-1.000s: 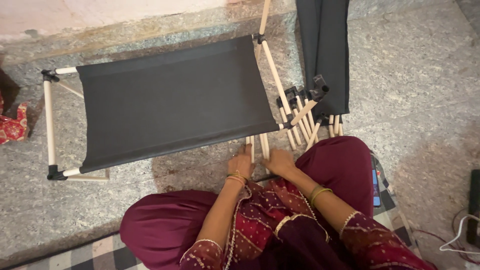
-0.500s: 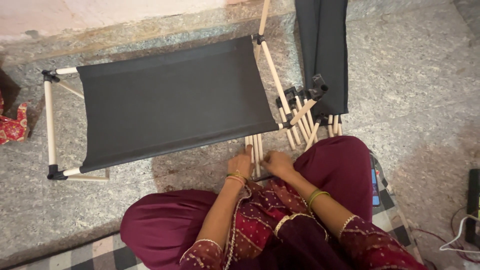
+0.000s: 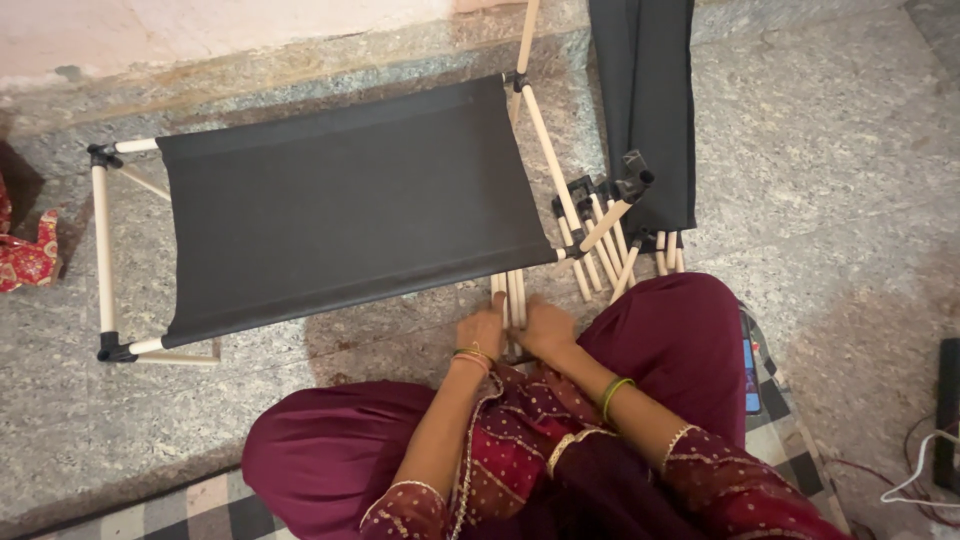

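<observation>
You are sitting on the floor (image 3: 820, 200) with a small bundle of pale wooden rods (image 3: 510, 296) lying directly in front of you, its long axis running straight away from your body toward the dark fabric panel (image 3: 350, 205) stretched on its rod frame. Both hands are meeting at the near end: your left hand (image 3: 484, 328) is curling narrowly against the bundle's left side, your right hand (image 3: 540, 326) is closing on its right. More loose rods (image 3: 600, 245) are lying just right.
</observation>
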